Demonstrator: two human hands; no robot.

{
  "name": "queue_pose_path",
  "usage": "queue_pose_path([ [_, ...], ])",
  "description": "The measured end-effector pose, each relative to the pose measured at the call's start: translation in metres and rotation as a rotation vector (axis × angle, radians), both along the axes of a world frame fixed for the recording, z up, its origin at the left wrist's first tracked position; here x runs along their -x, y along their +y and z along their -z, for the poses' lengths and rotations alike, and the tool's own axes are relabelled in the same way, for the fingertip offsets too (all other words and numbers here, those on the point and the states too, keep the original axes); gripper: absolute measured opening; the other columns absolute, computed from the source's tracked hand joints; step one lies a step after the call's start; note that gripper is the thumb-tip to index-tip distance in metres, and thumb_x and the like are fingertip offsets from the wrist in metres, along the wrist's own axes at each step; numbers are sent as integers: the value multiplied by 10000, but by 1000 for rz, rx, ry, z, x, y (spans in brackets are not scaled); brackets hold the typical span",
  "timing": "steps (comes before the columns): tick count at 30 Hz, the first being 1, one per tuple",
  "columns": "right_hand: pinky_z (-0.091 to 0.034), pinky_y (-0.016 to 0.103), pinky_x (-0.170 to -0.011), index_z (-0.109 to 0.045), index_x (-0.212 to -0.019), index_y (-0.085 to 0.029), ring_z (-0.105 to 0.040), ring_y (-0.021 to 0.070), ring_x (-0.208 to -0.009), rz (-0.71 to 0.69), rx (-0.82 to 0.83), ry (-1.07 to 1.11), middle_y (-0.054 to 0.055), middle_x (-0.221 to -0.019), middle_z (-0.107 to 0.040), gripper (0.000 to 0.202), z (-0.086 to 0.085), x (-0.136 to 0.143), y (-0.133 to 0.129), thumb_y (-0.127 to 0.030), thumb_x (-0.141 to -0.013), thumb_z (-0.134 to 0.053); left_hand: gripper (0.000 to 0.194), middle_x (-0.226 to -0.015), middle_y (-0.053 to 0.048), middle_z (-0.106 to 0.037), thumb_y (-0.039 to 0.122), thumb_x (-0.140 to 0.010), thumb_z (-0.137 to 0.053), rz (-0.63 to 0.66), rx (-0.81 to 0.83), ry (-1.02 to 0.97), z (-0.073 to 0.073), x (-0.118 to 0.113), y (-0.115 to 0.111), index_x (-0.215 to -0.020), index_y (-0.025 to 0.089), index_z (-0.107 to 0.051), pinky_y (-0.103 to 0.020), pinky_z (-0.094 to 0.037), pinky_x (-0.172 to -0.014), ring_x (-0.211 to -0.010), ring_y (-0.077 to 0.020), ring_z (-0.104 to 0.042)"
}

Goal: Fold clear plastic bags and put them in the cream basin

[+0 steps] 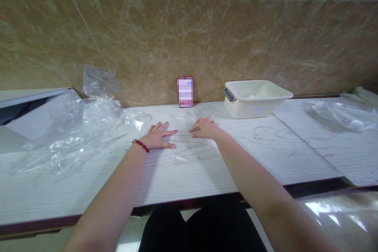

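My left hand (pixel 160 136), with a red bead bracelet (pixel 141 145) on its wrist, rests on the white wood-grain table (pixel 189 177) with its fingers spread. To the right of it, my right hand (pixel 203 128) touches the tabletop, fingers bent and slightly apart, and nothing shows in its grasp. Something clear and thin, like plastic film (pixel 184 116), lies flat under and around the hands; its outline is hard to make out. Beyond the hands a phone (pixel 185 92) with a lit screen leans upright against the wall.
A cream bin (pixel 251 106) with a grey handle stands at the back right. Crumpled clear plastic (pixel 88 122) covers the left side, beside an open white box (pixel 38 116). More clear plastic (pixel 348 116) lies far right. The marble-patterned wall (pixel 189 39) bounds the table's back.
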State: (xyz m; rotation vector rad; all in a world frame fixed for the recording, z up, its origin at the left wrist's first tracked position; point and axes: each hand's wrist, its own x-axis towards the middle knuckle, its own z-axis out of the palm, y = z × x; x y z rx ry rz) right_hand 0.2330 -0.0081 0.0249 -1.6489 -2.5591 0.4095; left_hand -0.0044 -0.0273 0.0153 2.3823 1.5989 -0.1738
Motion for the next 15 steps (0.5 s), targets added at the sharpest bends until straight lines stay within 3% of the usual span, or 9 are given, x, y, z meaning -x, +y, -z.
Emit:
queue_pose_path([
  [10,-332,398,-802,-607,-949,-389,-415,267,-991,6,-12,-16,10,-1047,-514,343,-5,-6,2,-501,-627,-567,856,-1410,-22,-43,693,-502,-504,33,-2,2,-2,3,-1,-1260,374,-270,-536,-52,-965,-1253,-361,-3],
  [12,-354,355,-792,-602,-977,-347,-450,241,-967,105,-91,25,25,-1025,-536,318,-4,-16,7,-446,-683,-532,855,-1407,-33,-76,686,-516,-503,51,-14,-16,-3,4,-1,-1269,368,-253,-536,-65,-963,-1256,-353,-26],
  [15,-376,303,-767,-573,-1040,-255,-514,197,-898,391,-229,73,80,-980,-559,303,0,-35,20,-293,-782,-418,799,-1395,-45,-154,684,-574,-455,61,-67,-63,-2,5,1,-1275,359,-251,-516,-106,-966,-1259,-325,-95],
])
